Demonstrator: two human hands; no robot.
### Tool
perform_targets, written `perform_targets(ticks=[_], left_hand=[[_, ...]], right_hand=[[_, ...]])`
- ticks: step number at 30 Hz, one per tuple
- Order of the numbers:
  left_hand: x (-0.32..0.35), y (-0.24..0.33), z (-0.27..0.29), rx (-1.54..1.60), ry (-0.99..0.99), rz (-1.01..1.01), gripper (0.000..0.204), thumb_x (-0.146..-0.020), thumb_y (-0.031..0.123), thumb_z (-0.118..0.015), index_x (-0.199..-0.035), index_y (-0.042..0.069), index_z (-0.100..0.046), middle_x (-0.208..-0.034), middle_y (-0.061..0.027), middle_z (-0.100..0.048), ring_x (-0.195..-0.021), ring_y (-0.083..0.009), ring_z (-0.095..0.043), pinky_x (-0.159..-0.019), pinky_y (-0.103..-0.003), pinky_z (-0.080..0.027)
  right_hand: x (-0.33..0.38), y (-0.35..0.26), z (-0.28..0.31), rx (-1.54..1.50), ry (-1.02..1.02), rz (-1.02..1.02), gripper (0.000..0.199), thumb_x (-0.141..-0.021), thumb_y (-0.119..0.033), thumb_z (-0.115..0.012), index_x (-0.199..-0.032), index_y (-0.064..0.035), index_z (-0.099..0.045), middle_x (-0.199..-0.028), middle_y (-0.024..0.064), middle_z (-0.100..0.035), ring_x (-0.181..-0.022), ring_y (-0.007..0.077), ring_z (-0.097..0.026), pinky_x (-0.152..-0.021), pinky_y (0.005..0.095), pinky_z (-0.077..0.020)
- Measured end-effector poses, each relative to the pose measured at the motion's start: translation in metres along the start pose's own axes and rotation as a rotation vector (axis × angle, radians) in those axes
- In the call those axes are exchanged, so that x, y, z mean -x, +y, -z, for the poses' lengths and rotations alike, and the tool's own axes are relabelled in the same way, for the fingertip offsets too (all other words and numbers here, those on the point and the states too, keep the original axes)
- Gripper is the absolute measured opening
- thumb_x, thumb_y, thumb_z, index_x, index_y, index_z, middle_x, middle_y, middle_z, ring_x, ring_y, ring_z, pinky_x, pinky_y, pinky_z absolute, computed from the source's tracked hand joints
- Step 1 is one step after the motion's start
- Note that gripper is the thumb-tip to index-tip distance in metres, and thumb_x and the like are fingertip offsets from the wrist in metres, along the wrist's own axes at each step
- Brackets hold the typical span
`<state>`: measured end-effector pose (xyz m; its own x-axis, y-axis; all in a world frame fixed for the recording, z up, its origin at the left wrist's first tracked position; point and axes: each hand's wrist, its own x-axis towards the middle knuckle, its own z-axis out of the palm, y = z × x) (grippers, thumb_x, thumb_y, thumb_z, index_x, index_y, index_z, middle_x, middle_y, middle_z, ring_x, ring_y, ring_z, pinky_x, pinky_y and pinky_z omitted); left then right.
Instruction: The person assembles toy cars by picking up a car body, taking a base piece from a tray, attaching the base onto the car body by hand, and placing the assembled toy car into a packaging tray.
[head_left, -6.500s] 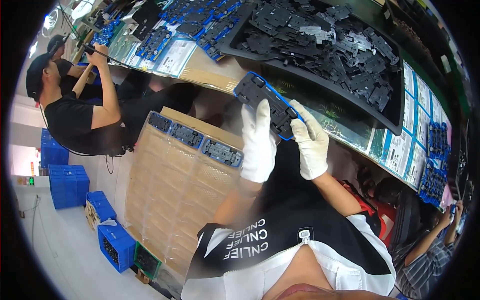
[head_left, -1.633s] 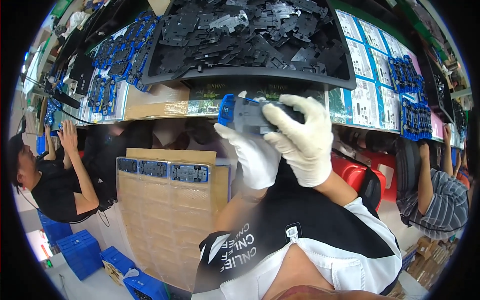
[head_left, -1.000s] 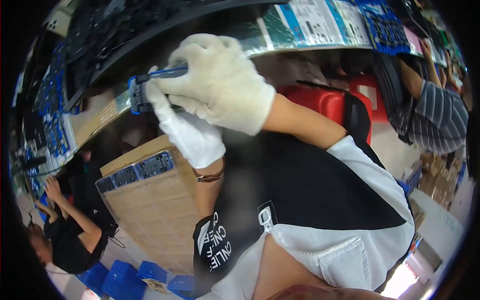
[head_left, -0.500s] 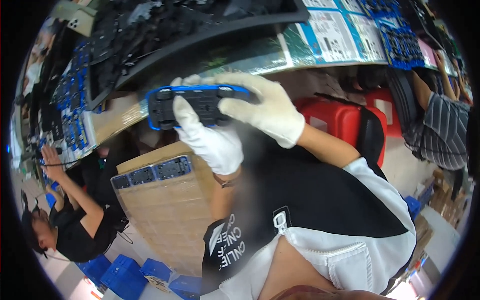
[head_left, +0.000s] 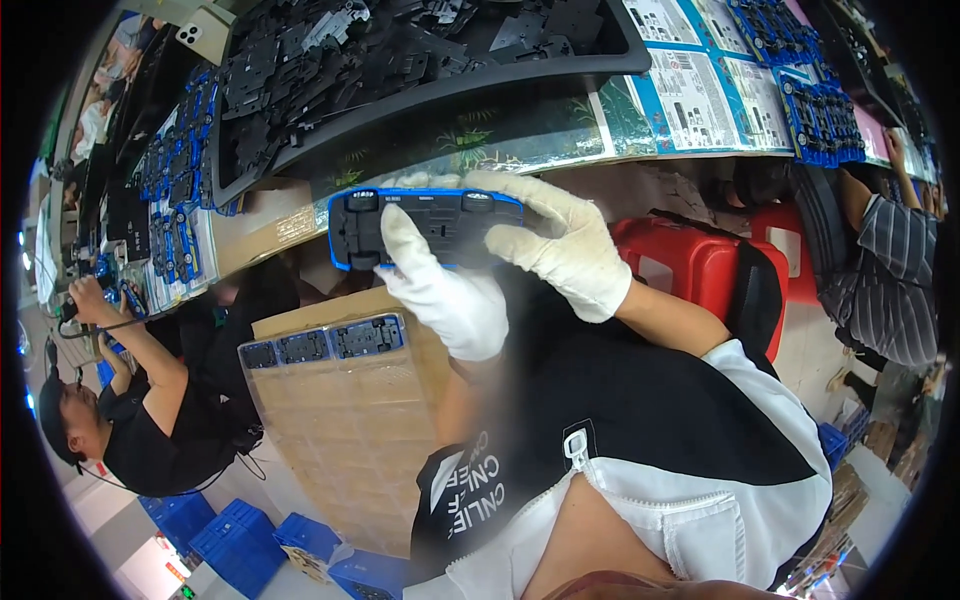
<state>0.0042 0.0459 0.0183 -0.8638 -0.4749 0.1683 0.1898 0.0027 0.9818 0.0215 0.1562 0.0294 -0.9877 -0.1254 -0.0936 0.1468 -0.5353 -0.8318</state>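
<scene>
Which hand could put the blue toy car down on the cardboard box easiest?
Probably the left hand: it grips the toy car from below and sits nearer the cardboard box. The right hand only wraps the far end.

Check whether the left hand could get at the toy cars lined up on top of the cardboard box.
Probably yes. The left hand shares the blue toy car with the right hand, and the cars on the cardboard box lie just below it, uncovered.

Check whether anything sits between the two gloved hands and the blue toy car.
Nothing visible does. The left hand and the right hand already grip the blue toy car directly, underside up; only the white gloves lie between skin and car.
</scene>
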Motion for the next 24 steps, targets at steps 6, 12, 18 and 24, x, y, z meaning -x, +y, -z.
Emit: perform_targets(ticks=[6,12,18,24], left_hand=[[-0.017,0.008,-0.008,0.345,-0.009,0.239,0.043,-0.098,0.038,-0.059,-0.119,0.001,-0.054,-0.104,-0.0114,-0.062,-0.095,-0.0216,-0.062,-0.086,-0.036,-0.055],[-0.014,0.017,-0.002,0.357,0.038,0.191,0.045,-0.098,0.041,-0.058,-0.118,0.001,-0.056,-0.105,-0.0114,-0.064,-0.093,-0.0207,-0.065,-0.084,-0.034,-0.055],[-0.019,0.018,0.005,0.476,0.118,0.259,0.038,-0.098,0.036,-0.060,-0.120,0.005,-0.056,-0.109,-0.0083,-0.062,-0.095,-0.0184,-0.064,-0.082,-0.033,-0.054],[-0.014,0.024,0.013,0.280,0.159,0.216,0.047,-0.098,0.035,-0.061,-0.130,0.002,-0.051,-0.115,-0.0122,-0.061,-0.106,-0.0229,-0.062,-0.089,-0.036,-0.053]], right_hand=[[-0.013,-0.003,0.008,-0.094,0.014,-0.162,0.049,-0.096,-0.023,-0.066,-0.140,-0.0030,-0.055,-0.133,0.0077,-0.060,-0.120,0.0148,-0.055,-0.101,0.0288,-0.0441],[-0.005,0.004,-0.005,-0.050,-0.099,-0.090,0.070,-0.082,-0.014,-0.082,-0.142,0.0006,-0.049,-0.137,0.0104,-0.056,-0.125,0.0196,-0.053,-0.108,0.0350,-0.0410],[-0.007,0.016,-0.011,-0.030,-0.079,-0.054,0.073,-0.081,-0.015,-0.083,-0.144,-0.0016,-0.047,-0.141,0.0086,-0.055,-0.127,0.0203,-0.051,-0.109,0.0355,-0.0408],[-0.002,0.023,-0.014,-0.040,-0.094,-0.098,0.073,-0.083,-0.012,-0.081,-0.146,-0.0035,-0.046,-0.140,0.0071,-0.054,-0.124,0.0178,-0.052,-0.105,0.0327,-0.0430]])
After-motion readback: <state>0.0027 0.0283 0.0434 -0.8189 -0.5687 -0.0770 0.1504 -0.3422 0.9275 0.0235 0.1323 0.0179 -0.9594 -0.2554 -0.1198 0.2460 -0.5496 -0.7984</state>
